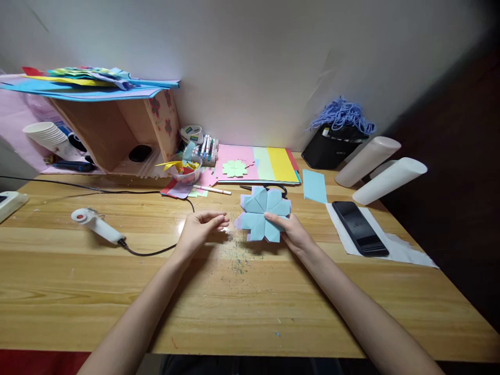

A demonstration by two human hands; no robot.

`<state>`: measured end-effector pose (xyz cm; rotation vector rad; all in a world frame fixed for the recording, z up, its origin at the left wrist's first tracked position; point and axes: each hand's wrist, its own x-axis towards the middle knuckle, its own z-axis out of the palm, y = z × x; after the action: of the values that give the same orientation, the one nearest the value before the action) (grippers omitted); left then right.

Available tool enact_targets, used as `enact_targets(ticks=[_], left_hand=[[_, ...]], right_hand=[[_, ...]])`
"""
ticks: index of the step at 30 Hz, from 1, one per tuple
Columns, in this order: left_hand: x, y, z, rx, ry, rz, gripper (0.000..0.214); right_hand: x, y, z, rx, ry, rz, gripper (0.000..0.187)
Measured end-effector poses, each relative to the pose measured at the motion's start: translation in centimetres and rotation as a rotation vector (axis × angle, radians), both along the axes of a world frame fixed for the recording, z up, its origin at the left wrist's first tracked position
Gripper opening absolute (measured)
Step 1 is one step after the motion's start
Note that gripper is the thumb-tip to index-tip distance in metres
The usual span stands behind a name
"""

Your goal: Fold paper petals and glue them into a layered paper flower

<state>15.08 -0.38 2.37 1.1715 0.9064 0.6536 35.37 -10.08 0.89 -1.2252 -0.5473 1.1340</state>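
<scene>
Right hand (294,233) fingers pinch the paper flower (263,213); left hand (199,229) hovers beside, seemingly loosely curled, empty.

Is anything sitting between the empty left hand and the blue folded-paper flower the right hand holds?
Nothing visible does. Only bare wooden table separates the left hand from the blue folded-paper flower held in the right hand. The black cable passes behind the left hand, outside that gap.
</scene>
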Motion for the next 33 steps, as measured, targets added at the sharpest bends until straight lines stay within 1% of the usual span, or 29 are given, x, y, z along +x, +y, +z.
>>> enact_targets(ticks=[2,5,8,10,11,13,14,15,17,19,21,24,27,28,30,33], left_hand=[[-0.1,0.1,0.2,0.000,-0.026,0.033,0.034],[0.0,-0.1,0.2,0.081,0.026,0.040,0.027],[0.2,-0.6,0.1,0.205,0.071,-0.002,0.025],[0.3,-1.0,0.1,0.232,0.041,-0.035,0.026],[0.5,-1.2,0.2,0.226,0.016,-0.047,0.027],[0.7,-1.6,0.4,0.172,-0.020,-0.073,0.029],[0.8,-1.7,0.6,0.119,-0.034,-0.094,0.031],[0.9,-1.9,0.8,0.049,-0.046,-0.121,0.033],[0.9,-2.0,1.2,-0.108,-0.065,-0.179,0.039],[0.7,-2.0,1.6,-0.223,-0.082,-0.209,0.042],[0.5,-1.9,1.8,-0.284,-0.097,-0.187,0.039],[0.1,-1.7,2.0,-0.356,-0.151,-0.157,0.032],[0.0,-1.6,2.2,-0.403,-0.214,-0.244,0.027],[0.1,-1.6,2.2,-0.408,-0.229,-0.274,0.025],[0.1,-1.5,2.2,-0.395,-0.240,-0.294,0.024],[0.0,-1.4,1.7,-0.316,-0.184,-0.264,0.029]], right_hand=[[0.0,0.0,0.1,0.011,0.021,0.004,0.033],[-0.2,0.0,0.3,0.026,0.031,-0.005,0.033],[-0.5,0.1,-0.1,0.057,0.025,-0.011,0.033],[-0.6,0.1,-0.5,0.106,-0.020,-0.048,0.033],[-0.6,0.1,-0.7,0.138,-0.070,-0.090,0.033],[-0.4,0.0,-0.8,0.200,-0.250,-0.179,0.030],[-0.2,-0.1,-0.7,0.243,-0.387,-0.191,0.026],[-0.1,-0.4,-0.5,0.303,-0.544,-0.178,0.020],[0.0,-1.1,0.4,0.491,-0.875,-0.088,0.014],[-0.2,-2.0,1.4,0.678,-1.145,-0.013,0.018],[-0.6,-2.9,2.4,0.719,-1.336,0.011,0.021],[-1.1,-3.8,3.1,0.718,-1.500,0.004,0.023],[-1.4,-4.2,3.2,0.772,-1.577,0.001,0.025],[-1.5,-4.2,3.2,0.766,-1.599,0.008,0.026],[-1.6,-4.2,3.1,0.747,-1.640,0.037,0.028],[-1.7,-4.0,2.9,0.753,-1.689,0.122,0.032]])
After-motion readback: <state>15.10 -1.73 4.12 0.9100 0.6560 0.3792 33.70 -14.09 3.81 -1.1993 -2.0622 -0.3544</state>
